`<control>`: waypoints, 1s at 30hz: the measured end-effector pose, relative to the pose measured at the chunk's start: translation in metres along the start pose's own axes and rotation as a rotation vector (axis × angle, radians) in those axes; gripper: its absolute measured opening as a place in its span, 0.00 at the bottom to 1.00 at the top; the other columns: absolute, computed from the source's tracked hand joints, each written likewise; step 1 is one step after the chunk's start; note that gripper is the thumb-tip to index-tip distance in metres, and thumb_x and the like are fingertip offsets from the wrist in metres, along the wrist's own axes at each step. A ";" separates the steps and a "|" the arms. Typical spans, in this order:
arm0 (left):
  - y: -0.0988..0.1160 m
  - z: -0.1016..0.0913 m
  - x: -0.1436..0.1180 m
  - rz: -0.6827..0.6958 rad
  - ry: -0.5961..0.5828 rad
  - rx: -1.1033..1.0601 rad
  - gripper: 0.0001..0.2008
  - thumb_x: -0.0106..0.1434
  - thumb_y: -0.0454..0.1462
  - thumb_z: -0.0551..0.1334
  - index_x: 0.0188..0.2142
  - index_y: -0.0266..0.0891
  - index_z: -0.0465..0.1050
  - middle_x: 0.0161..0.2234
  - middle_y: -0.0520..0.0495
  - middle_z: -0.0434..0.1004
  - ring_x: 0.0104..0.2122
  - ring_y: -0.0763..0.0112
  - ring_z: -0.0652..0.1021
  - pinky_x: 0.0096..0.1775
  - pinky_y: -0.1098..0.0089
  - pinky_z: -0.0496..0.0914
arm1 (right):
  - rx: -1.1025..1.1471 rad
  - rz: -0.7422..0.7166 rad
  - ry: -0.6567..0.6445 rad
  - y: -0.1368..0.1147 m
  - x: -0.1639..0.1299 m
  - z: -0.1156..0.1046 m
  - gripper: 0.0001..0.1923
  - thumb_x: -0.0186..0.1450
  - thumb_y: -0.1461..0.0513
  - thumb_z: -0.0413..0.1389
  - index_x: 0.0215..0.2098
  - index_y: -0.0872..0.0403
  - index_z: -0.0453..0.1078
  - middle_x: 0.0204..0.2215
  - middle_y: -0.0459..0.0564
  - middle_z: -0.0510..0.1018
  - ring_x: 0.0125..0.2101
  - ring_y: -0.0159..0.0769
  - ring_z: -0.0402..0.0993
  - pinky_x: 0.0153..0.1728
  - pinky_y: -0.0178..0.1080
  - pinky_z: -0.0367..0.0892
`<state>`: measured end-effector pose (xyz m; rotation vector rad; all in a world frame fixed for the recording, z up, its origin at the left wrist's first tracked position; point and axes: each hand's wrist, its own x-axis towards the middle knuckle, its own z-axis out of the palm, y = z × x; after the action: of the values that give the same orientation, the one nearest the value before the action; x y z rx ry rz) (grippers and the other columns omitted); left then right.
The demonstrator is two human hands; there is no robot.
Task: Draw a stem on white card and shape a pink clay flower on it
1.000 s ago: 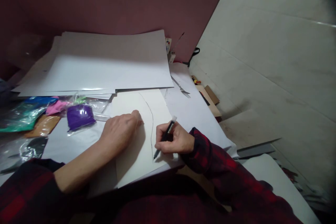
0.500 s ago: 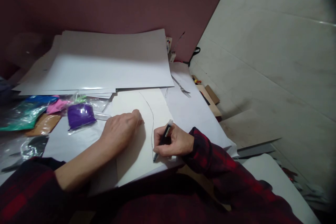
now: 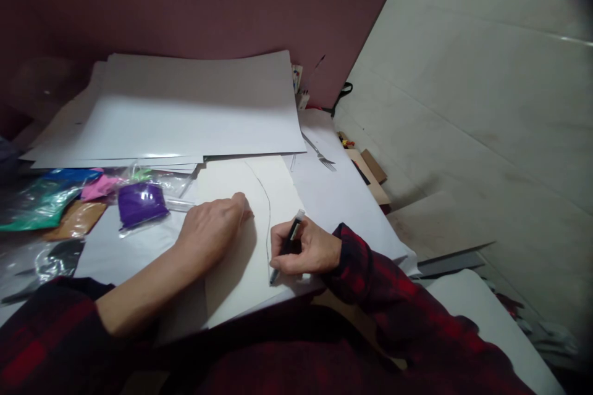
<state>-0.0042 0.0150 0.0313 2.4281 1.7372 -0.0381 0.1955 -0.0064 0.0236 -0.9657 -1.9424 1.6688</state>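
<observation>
My right hand (image 3: 303,252) grips a black pen (image 3: 286,245) with its tip down on a cream sheet of paper (image 3: 241,253), at the near end of a curved dark line (image 3: 267,210) drawn on that sheet. My left hand (image 3: 210,229) lies flat on the same sheet, left of the line, holding nothing. Both forearms come from red and black plaid sleeves at the bottom of the view.
A stack of large white sheets (image 3: 185,111) covers the far half of the table. Small plastic bags of coloured powder, purple (image 3: 140,204), pink, green and brown, lie at the left. A fork (image 3: 320,155) rests at the right, scissors (image 3: 341,96) behind it. Cardboard pieces (image 3: 370,176) lie below the table's right edge.
My right hand has slid slightly left and toward me, tilting the pen more upright along the line's near end. My left hand has stayed put.
</observation>
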 end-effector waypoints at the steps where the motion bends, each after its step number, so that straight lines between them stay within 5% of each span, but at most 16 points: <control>1: 0.000 0.000 0.000 0.000 0.001 0.000 0.14 0.67 0.38 0.45 0.39 0.39 0.68 0.30 0.40 0.79 0.28 0.57 0.76 0.26 0.65 0.56 | 0.000 0.005 0.000 0.000 0.000 0.000 0.06 0.56 0.63 0.60 0.25 0.57 0.68 0.15 0.40 0.68 0.16 0.24 0.63 0.17 0.28 0.60; 14: 0.000 0.000 0.000 0.013 0.003 -0.006 0.14 0.66 0.37 0.45 0.39 0.39 0.68 0.30 0.41 0.79 0.28 0.55 0.76 0.26 0.64 0.57 | 0.015 -0.054 0.136 0.002 0.002 0.001 0.05 0.54 0.67 0.60 0.23 0.58 0.67 0.16 0.41 0.69 0.16 0.23 0.61 0.17 0.28 0.57; 22: 0.001 -0.001 0.000 0.006 0.009 0.004 0.13 0.67 0.37 0.46 0.39 0.39 0.67 0.30 0.41 0.79 0.29 0.55 0.77 0.26 0.65 0.56 | -0.022 -0.040 0.055 -0.001 0.000 0.001 0.06 0.55 0.65 0.60 0.23 0.57 0.68 0.15 0.40 0.67 0.16 0.23 0.62 0.16 0.28 0.58; 30: 0.000 -0.001 0.000 0.013 0.003 -0.006 0.13 0.67 0.37 0.45 0.38 0.39 0.67 0.30 0.41 0.79 0.28 0.56 0.76 0.25 0.65 0.56 | 0.036 -0.032 0.136 0.002 0.002 0.003 0.05 0.54 0.67 0.60 0.23 0.58 0.67 0.16 0.41 0.70 0.16 0.23 0.62 0.16 0.28 0.58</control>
<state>-0.0040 0.0155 0.0327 2.4370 1.7199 -0.0272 0.1924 -0.0065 0.0212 -1.0026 -1.8231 1.5728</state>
